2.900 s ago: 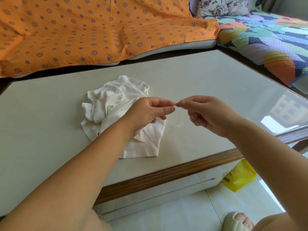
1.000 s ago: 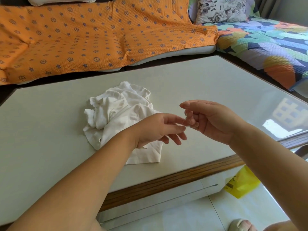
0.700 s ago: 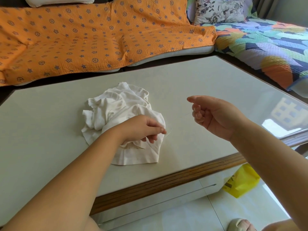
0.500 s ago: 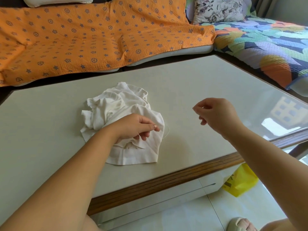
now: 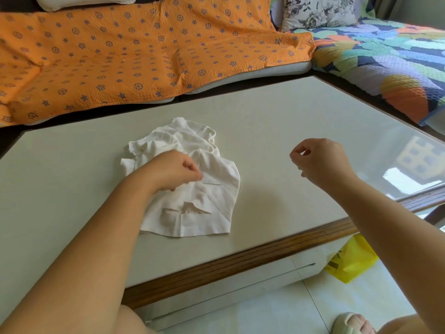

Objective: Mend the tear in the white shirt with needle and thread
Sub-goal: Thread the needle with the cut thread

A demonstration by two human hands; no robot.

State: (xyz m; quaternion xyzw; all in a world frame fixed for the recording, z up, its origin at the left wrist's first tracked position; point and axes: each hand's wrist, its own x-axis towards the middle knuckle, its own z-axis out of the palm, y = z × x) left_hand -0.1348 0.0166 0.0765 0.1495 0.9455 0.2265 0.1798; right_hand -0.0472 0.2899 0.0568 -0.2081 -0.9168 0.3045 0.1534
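Both hands have been drawing apart since a second ago. The left hand (image 5: 173, 171) is now resting on the shirt (image 5: 192, 145), pinching the needle (image 5: 212, 183) flat over the cloth, just above the tear (image 5: 192, 209). The right hand (image 5: 317, 162) is hovering over the table (image 5: 301, 112) with thumb and forefinger meeting — whether on thread, I cannot tell. The shirt is lying crumpled on the pale top, near its wooden edge (image 5: 240, 259). An orange cover (image 5: 144, 56) and a quilt (image 5: 385, 56) are flanking the table — a yellow bag (image 5: 351, 261) is sitting on the floor (image 5: 265, 317).
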